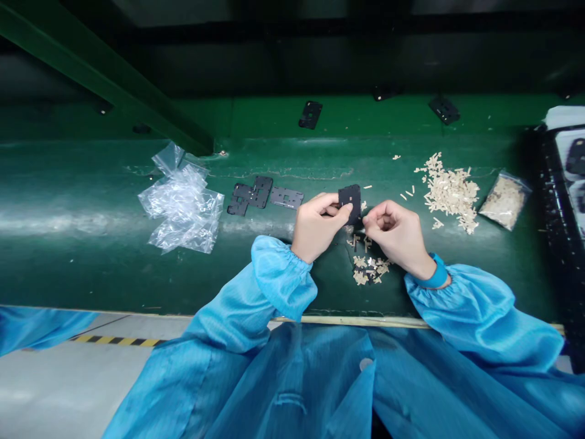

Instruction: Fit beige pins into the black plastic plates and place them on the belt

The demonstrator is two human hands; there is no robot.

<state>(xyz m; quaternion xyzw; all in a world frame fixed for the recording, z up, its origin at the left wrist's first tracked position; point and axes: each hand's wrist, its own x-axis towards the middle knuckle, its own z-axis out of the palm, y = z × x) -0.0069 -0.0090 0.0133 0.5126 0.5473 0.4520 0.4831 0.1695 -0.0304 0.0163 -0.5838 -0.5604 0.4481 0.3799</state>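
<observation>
My left hand [316, 224] is closed around a small black flat plate [350, 196], held up over the green belt [91, 256]. My right hand [397, 235] sits just right of the plate with fingers pinched together at its edge; what they pinch is too small to name. Below both hands lies a small heap of beige slips [368, 268]. A larger heap of beige slips [450, 190] lies to the right. Three more black plates [265, 196] lie in a row left of my left hand.
Crumpled clear plastic bags [183, 201] lie at the left. A small bag of beige pieces [504, 200] sits at the right beside a black tray [569, 183]. Two black plates [311, 114] [443, 110] rest further back. A green beam [105, 76] slants overhead.
</observation>
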